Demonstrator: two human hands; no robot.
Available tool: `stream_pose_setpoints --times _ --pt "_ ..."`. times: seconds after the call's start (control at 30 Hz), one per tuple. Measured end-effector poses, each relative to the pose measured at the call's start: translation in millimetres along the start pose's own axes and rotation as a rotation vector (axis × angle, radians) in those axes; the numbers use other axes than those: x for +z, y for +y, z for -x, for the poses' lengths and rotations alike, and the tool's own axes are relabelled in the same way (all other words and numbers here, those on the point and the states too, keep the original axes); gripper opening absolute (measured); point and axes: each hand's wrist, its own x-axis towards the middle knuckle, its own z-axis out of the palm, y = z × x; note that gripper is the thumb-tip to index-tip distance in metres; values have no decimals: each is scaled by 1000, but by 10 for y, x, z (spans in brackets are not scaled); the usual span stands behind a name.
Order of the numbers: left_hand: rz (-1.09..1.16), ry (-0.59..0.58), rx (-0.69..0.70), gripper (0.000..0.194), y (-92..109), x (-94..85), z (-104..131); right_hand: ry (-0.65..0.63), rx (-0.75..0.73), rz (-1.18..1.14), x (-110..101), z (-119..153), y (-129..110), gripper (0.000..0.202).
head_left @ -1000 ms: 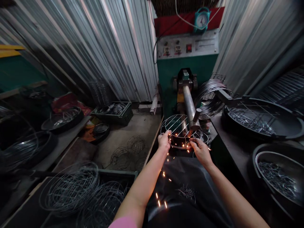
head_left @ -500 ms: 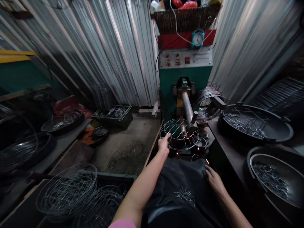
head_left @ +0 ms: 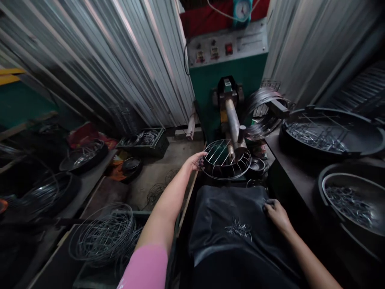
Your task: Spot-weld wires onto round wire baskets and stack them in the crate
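My left hand [head_left: 197, 161] grips the left rim of a round wire rack [head_left: 221, 170], which lies level beneath the end of the machine's metal arm [head_left: 233, 116]. Parallel bars cross the rack inside its double rim. My right hand [head_left: 275, 212] is closed at the right edge of the dark cloth [head_left: 210, 208] over my lap; what its fingers hold, if anything, is too small to make out. A small heap of bent wire pieces [head_left: 239, 228] rests on that cloth.
Behind stands the green machine [head_left: 204, 86] with its switch panel. Wire coils [head_left: 261, 108] hang right of its arm. Two black pans [head_left: 367, 140] [head_left: 323, 200] of metal pieces sit at the right. Tangled wire rings [head_left: 104, 237] are piled at lower left.
The view has tilted down. My left hand has shifted outward to the rack's left side, and its grip has changed. Sparks near the rack are gone. My right hand's fingers have curled closed.
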Motion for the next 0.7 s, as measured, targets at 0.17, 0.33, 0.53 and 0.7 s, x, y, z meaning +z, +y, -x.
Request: stream_pose_setpoints --times 0.17,0.33,0.53,0.7 --pt "-51 -36 -74 36 -55 97 46 -78 15 -71 -55 33 -30 24" --pt "37 34 -45 45 -140 132 120 -270 20 -226 -136 89 -119 31" --pt "187 -34 1 41 -254 39 235 -264 54 -349 -132 110 -154 30" --pt "279 61 177 37 -389 55 357 -62 -43 -148 -67 159 -173 19"
